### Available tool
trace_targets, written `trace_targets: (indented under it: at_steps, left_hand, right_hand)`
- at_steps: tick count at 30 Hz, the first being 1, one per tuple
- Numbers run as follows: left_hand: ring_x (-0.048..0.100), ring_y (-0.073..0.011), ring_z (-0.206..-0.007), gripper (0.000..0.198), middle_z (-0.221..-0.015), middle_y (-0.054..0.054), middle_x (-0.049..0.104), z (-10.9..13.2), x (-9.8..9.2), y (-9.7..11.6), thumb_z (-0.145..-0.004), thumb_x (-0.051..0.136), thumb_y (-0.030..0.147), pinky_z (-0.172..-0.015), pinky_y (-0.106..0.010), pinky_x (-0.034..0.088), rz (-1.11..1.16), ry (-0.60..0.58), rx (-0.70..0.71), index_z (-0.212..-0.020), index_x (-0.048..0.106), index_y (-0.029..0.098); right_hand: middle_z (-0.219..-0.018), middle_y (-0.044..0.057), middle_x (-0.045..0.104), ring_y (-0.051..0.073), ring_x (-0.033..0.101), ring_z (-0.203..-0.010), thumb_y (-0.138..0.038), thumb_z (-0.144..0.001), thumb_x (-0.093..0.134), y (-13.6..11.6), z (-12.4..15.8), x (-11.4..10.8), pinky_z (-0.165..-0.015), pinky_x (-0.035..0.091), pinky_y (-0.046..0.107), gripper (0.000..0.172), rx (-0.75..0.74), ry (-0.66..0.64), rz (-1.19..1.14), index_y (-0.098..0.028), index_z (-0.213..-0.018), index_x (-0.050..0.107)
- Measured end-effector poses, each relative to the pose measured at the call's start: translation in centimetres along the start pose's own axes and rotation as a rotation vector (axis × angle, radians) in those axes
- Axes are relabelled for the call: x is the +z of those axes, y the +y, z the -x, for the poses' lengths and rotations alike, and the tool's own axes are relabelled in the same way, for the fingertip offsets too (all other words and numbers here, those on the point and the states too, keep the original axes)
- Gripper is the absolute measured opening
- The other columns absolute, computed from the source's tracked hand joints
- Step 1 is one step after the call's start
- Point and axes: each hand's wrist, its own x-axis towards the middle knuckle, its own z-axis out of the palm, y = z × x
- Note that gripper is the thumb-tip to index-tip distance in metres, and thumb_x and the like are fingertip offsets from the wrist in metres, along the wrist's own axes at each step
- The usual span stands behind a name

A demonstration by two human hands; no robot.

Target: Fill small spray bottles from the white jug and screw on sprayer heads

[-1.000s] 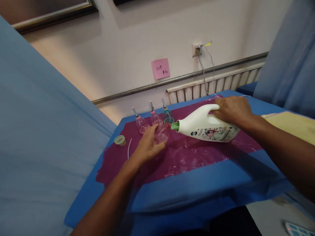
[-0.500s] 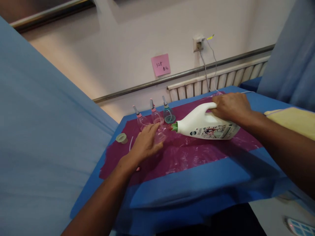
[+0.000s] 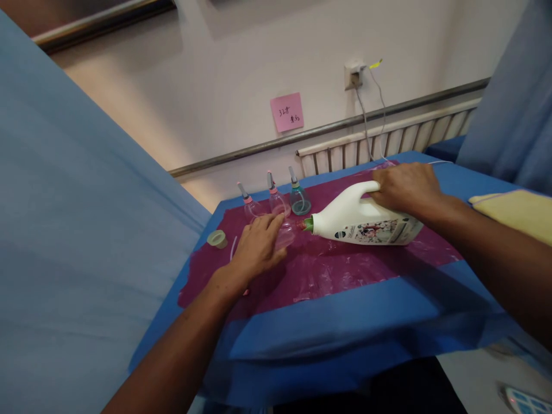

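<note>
My right hand (image 3: 407, 187) grips the handle of a white plastic jug (image 3: 345, 215), tipped on its side with its open green spout (image 3: 308, 223) pointing left. My left hand (image 3: 259, 244) is wrapped round a clear pinkish bottle (image 3: 285, 234), partly hidden by the fingers. The bottle's mouth is close to the spout; whether liquid flows between them I cannot tell. Behind my left hand stand two clear bottles with pink collars, one left (image 3: 253, 210) and one in the middle (image 3: 279, 204), and a teal bottle (image 3: 301, 201), all with grey tops. Left of them lies a pale green cap (image 3: 217, 238).
A shiny purple plastic sheet (image 3: 328, 273) covers part of the blue table (image 3: 366, 313). A yellow cloth (image 3: 517, 213) lies at the right. Blue curtains (image 3: 86, 201) hang on both sides. Behind are a radiator (image 3: 394, 138) and a socket (image 3: 353, 76) with cables.
The view has shifted slightly, so the scene sits a little further right. Both hands keep their holds, and the jug stays tipped beside the clear bottle.
</note>
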Motion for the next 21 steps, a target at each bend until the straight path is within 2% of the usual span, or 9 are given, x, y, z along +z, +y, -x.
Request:
trace_targets:
  at_steps: [13,21]
  left_hand:
    - [0.055,-0.0436,-0.156,0.088,-0.173,-0.020,0.057,-0.33,-0.51,0.32,-0.096,0.076,0.029,-0.122,-0.060,0.049,-0.024,0.001,0.029,-0.177,0.041,0.026]
    - [0.057,-0.0437,-0.154,0.088,-0.170,-0.021,0.059,-0.44,-0.57,0.42,-0.095,0.077,0.026,-0.120,-0.059,0.049,-0.069,0.008,0.050,-0.176,0.043,0.023]
  right_hand:
    - [-0.110,0.020,0.085,0.038,0.074,-0.097,-0.064,-0.105,0.059,-0.40,0.00,-0.25,-0.079,0.047,0.045,0.050,-0.030,0.004,-0.035,-0.025,-0.118,0.086]
    - [-0.111,0.018,0.084,0.037,0.075,-0.099,-0.061,-0.106,0.057,-0.66,0.02,-0.48,-0.084,0.048,0.045,0.049,-0.031,-0.033,-0.023,-0.025,-0.122,0.086]
